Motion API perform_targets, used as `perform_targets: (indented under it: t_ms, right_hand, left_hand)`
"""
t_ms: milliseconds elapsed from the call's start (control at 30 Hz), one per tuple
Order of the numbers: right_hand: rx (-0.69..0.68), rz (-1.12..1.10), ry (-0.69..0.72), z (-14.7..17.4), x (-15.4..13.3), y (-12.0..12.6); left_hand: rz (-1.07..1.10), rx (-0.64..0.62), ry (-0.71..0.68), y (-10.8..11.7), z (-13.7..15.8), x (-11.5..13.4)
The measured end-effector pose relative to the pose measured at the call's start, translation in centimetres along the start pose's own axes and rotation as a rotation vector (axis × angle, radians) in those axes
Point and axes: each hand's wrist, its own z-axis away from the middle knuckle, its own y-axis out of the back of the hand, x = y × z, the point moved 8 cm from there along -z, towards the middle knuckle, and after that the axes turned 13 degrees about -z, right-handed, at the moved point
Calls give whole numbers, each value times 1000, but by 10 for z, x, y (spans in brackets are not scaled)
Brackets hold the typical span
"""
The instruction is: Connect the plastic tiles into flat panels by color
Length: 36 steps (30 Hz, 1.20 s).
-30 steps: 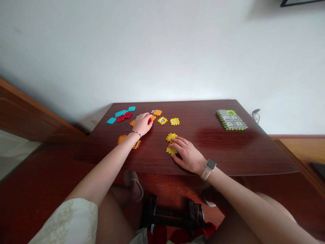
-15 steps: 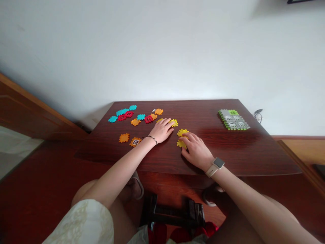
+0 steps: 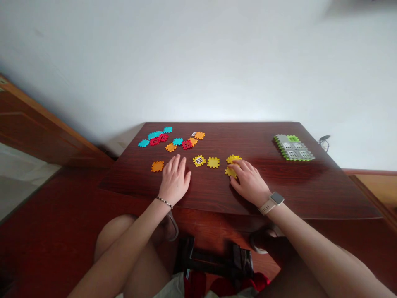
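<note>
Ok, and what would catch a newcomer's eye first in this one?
Probably the bright turquoise toothed plastic tiles at the back left of the dark brown wood-grain table. Next, the grey-and-lime toothed plastic block, alone toward the right end. Then the person's right hand, partly covering two yellow toothed plastic tiles nearer the middle.

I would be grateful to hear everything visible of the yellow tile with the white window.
The yellow window tile looks like plastic: thin, with a toothed edge and a white, barred window in its middle. It lies flat on the brown table, just left of a plain yellow tile. Neither the left hand nor the right hand touches it.
</note>
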Motion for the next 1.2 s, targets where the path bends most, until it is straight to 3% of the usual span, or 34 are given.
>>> perform_targets:
  t_ms: [200,433,533,633,800,1033,1200]
  right_hand:
    - [-8,9,-5,-3,-2,-1]
    - [-4,0,-2,-3,-1,-1]
    - [-8,-2,-4,-2,0,-2]
    - [-11,1,-1,-3,1,-2]
    - [-15,6,6,-3,1,-3]
    - [-6,12,10,-3,0,-3]
    - [-1,-1,27,-5,-1,-3]
  left_hand:
    - [-137,-176,311,-39,-21,-77]
    - [-149,-171,295,-56,-68,-110]
    - [-111,-174,142,-59,-93,-98]
    - [-65,-266,17,-69,-104,-77]
    - [-113,-247,11,-65,-90,-60]
    - [-197,-194,132,-42,-68,-68]
    - [-97,-141,-108,-39,-67,-28]
